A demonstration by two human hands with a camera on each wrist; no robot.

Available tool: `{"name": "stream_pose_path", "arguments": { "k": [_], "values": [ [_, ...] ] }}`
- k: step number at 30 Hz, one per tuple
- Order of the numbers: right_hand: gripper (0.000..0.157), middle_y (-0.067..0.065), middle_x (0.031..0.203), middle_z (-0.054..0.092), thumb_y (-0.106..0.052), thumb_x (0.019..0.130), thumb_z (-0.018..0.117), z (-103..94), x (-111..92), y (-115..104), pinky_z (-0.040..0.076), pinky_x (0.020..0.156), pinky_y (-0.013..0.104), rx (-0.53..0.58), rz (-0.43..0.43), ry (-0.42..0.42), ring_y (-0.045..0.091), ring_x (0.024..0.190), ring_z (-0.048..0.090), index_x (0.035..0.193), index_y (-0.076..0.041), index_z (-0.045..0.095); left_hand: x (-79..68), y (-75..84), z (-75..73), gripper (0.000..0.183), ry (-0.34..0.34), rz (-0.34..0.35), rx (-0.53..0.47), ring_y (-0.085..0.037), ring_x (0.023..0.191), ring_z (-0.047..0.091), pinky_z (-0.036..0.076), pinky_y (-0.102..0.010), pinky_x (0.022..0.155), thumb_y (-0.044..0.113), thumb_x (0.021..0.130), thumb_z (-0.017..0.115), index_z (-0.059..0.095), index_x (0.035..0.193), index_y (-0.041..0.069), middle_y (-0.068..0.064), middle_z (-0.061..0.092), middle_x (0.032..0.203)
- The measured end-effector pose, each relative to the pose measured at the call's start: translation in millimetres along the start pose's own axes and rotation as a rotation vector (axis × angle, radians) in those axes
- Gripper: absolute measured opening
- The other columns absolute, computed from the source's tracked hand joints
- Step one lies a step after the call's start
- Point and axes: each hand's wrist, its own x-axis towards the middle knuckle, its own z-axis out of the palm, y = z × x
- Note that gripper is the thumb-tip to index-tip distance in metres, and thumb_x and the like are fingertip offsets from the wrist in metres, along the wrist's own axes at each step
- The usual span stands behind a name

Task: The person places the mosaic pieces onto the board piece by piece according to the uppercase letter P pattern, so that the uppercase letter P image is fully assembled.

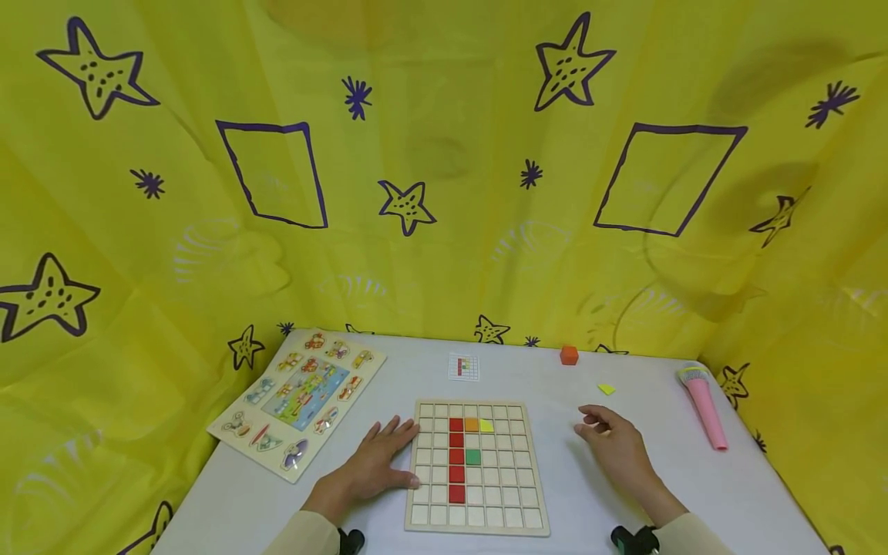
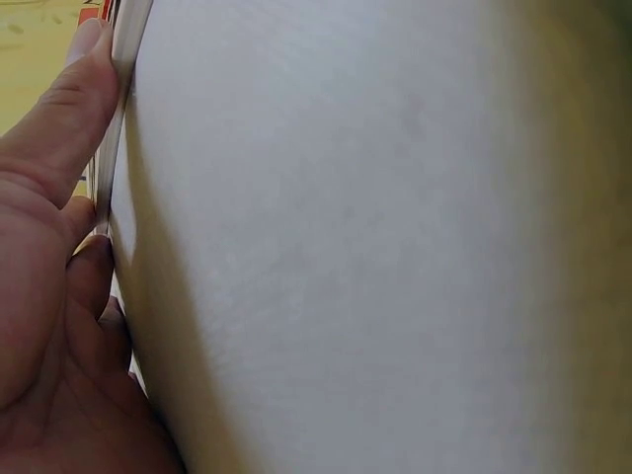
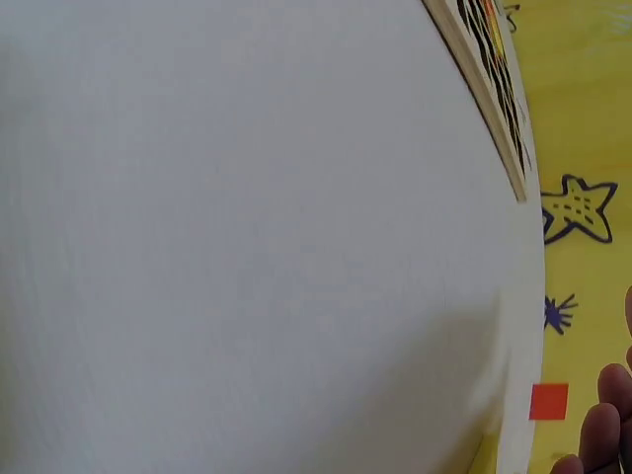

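Observation:
A wooden grid board [image 1: 479,531] lies on the table, its cells mostly pale. Several red tiles [image 1: 456,456] run down one column. Beside the top one are an orange tile [image 1: 472,425] and a yellow tile [image 1: 486,425] with a rounded corner; a green tile [image 1: 473,457] sits lower. My left hand [image 1: 378,460] rests against the board's left edge, fingers spread and thumb at the rim. Right of the board, my right hand [image 1: 617,447] hovers with loosely bent fingers, nothing visible in them. A loose yellow piece [image 1: 607,389] lies just beyond its fingertips.
A small card [image 1: 463,368] with a printed grid pattern lies behind the board. An orange-red cube [image 1: 569,355] stands at the back, a pink toy microphone [image 1: 708,412] at the right. A wooden picture puzzle [image 1: 284,455] lies at the left. Yellow curtain [image 1: 444,270] encloses the table.

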Motion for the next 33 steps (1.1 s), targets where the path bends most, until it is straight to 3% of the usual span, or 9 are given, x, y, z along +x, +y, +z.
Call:
{"name": "stream_pose_path", "arguments": {
  "k": [4,10,13,16,21,27,33],
  "values": [
    [0.042,0.014,0.117,0.07,-0.022,0.1,0.074,-16.9,9.8,13.2,0.049,0.072,0.021,-0.039,-0.023,0.011,0.018,0.097,0.059,0.136,-0.002,0.067,-0.5,0.6,-0.7,0.095,-0.001,-0.006,-0.004,-0.041,0.162,0.019,0.005,-0.063,0.133,0.045,0.083,0.086,0.045,0.16,0.007,-0.014,0.038,0.169],
    [0.051,0.023,0.127,0.064,-0.027,0.103,0.07,-36.0,33.9,32.1,0.048,0.076,0.026,-0.075,0.008,-0.006,0.028,0.104,0.057,0.144,0.001,0.058,0.1,2.1,-2.0,0.095,-0.006,-0.019,-0.004,-0.04,0.163,0.019,0.005,-0.062,0.133,0.045,0.083,0.086,0.045,0.16,0.008,-0.013,0.038,0.17],
    [0.053,0.028,0.133,0.06,-0.025,0.104,0.067,-42.6,46.5,39.9,0.05,0.081,0.035,-0.099,0.003,-0.032,0.036,0.11,0.058,0.147,0.002,0.054,0.2,2.4,-2.3,0.094,-0.005,-0.02,-0.003,-0.041,0.162,0.019,0.006,-0.062,0.133,0.044,0.083,0.086,0.045,0.16,0.007,-0.013,0.039,0.169],
    [0.054,0.034,0.139,0.055,-0.023,0.105,0.064,-47.4,57.0,45.6,0.053,0.09,0.05,-0.116,-0.008,-0.07,0.045,0.118,0.056,0.15,0.002,0.051,0.1,2.4,-1.7,0.094,-0.005,-0.024,-0.004,-0.041,0.162,0.02,0.006,-0.062,0.133,0.043,0.083,0.087,0.046,0.159,0.007,-0.013,0.039,0.169],
    [0.056,0.037,0.147,0.048,-0.023,0.106,0.063,-50.8,69.2,51.2,0.046,0.104,0.069,-0.119,0.002,-0.117,0.053,0.127,0.05,0.153,0.002,0.047,0.1,2.4,-0.2,0.095,-0.006,-0.028,-0.013,-0.04,0.162,0.02,0.005,-0.062,0.133,0.043,0.083,0.087,0.045,0.16,0.008,-0.012,0.039,0.169],
    [0.056,0.041,0.148,0.045,-0.019,0.104,0.063,-48.6,78.4,56.8,0.045,0.104,0.072,-0.14,0.001,-0.159,0.056,0.127,0.049,0.154,0.002,0.047,0.2,0.6,0.5,0.096,-0.006,-0.021,-0.009,-0.04,0.162,0.02,0.005,-0.062,0.133,0.044,0.082,0.087,0.045,0.16,0.007,-0.012,0.039,0.17],
    [0.053,0.042,0.142,0.049,-0.017,0.104,0.062,-42.0,87.2,63.5,0.043,0.103,0.073,-0.24,-0.039,-0.168,0.059,0.125,0.049,0.15,0.006,0.05,1.9,-2.2,-0.4,0.097,-0.005,-0.025,0.002,-0.039,0.163,0.019,0.005,-0.062,0.133,0.047,0.082,0.086,0.044,0.161,0.009,-0.01,0.038,0.17]
  ]
}}
